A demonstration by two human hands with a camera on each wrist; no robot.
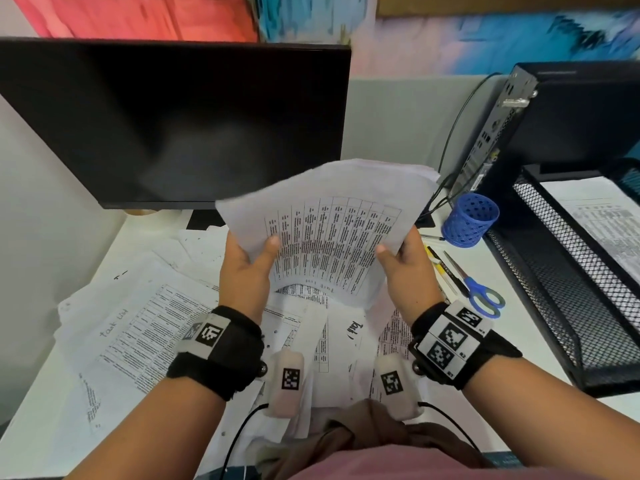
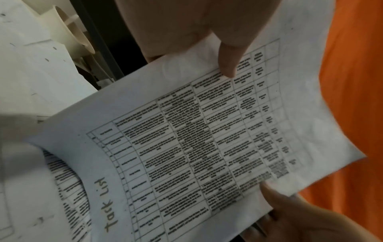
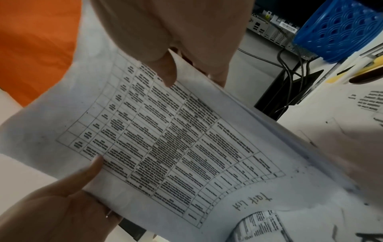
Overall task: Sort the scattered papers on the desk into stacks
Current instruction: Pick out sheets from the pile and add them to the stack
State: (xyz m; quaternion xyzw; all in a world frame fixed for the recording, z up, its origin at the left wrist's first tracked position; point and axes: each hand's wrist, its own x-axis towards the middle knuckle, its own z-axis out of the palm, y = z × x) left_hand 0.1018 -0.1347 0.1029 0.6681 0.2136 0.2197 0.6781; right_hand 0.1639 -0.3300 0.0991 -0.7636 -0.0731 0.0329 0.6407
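Both of my hands hold one sheaf of papers point(image 1: 332, 233) up off the desk point(image 1: 45, 403), in front of the dark monitor point(image 1: 166, 123). My left hand point(image 1: 246, 268) pinches its left edge, thumb on top over the printed table and fingers behind; my right hand point(image 1: 405, 268) pinches the right edge the same way. The top sheet carries a gridded table of small print I cannot read, and "Task List" is handwritten along its margin.

Going left to right on the desk: loose papers point(image 1: 138, 327) lie scattered and overlapping from the left edge to the middle, under my wrists, one of them also hand-marked "task list". Right of the sheaf stands a blue perforated pen cup point(image 1: 471, 220), with pens point(image 1: 440, 265) and blue-handled scissors point(image 1: 481, 296) lying just in front of it. At the right edge sits a black mesh tray point(image 1: 554, 271) holding a printed sheet, and a small computer case point(image 1: 498, 133) stands behind it with cables running down.

The left wrist view shows my left hand point(image 2: 228, 41) from behind, and a cream roll point(image 2: 70, 32) near the monitor foot, which the head view barely catches. The right wrist view shows my right hand point(image 3: 176, 41) and the several stacked sheet edges along the sheaf's right side, plus the ports on the computer case.

Bare desk shows along the left edge and between the scissors and the tray.
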